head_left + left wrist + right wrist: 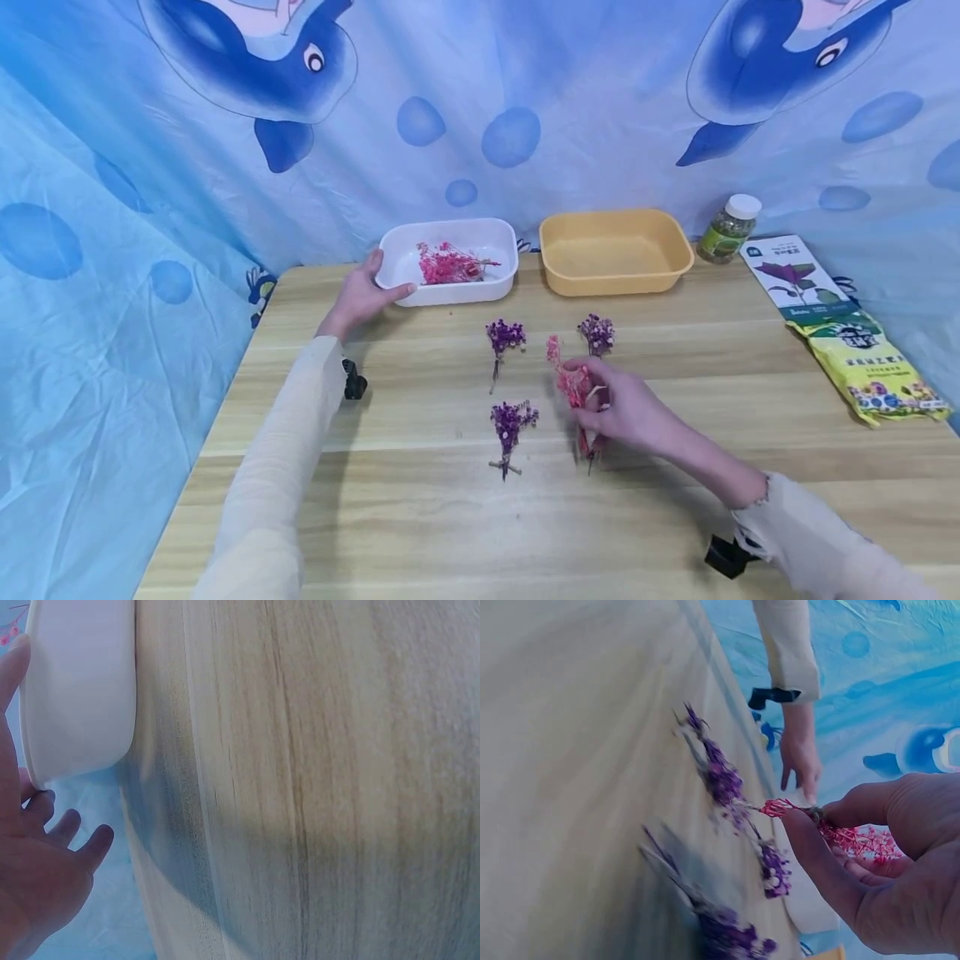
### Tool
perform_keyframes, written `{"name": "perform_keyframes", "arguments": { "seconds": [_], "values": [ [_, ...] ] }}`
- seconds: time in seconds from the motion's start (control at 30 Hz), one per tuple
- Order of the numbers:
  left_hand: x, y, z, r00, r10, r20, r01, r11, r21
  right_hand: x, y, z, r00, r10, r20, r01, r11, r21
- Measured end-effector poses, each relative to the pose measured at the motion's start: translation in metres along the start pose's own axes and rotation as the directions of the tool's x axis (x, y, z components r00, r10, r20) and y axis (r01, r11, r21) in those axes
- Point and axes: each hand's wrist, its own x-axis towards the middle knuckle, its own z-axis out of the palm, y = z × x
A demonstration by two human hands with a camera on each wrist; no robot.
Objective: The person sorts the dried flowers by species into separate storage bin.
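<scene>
My right hand [618, 408] pinches a small bunch of pink dried flowers [573, 385] between thumb and fingers, above the table. In the right wrist view the thumb and a finger meet at the tied stems [815, 815]. My left hand [362, 293] grips the left end of a white plastic tub [457, 293], thumb over its rim and other fingers around the outside. Inside that tub lie more pink dried flowers [450, 265]. Purple dried flower bunches lie on the table: one at centre [506, 335], one nearer [510, 423], and one [597, 333] just beyond my right hand.
A yellow tub [615, 285] stands right of the white one. Farther right are a jar with a white lid [729, 229], a printed plant packet [797, 279] and a yellow bag [870, 367]. A blue patterned curtain [465, 100] hangs behind the wooden table [420, 517].
</scene>
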Motion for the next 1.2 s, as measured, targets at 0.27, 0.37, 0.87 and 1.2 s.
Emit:
{"name": "perform_keyframes", "arguments": {
  "seconds": [0.27,0.37,0.87,1.2],
  "values": [
    [0.0,-0.002,-0.003,1.0,0.006,-0.001,-0.006,1.0,0.015,0.026,-0.002,-0.018,0.999,-0.043,0.004,0.043,0.999,0.02],
    [-0.001,-0.001,-0.003,1.0,-0.003,-0.005,0.003,1.0,0.015,0.036,-0.002,-0.023,0.998,-0.068,-0.007,0.068,0.998,0.002],
    [-0.003,-0.001,-0.002,1.0,0.0,-0.013,0.001,1.0,0.027,0.074,-0.004,-0.043,0.998,-0.056,0.008,0.056,0.998,-0.03],
    [-0.001,0.002,-0.002,1.0,0.016,-0.022,-0.016,0.999,0.031,0.104,-0.015,-0.058,0.998,-0.06,0.012,0.061,0.994,-0.086]
  ]
}}
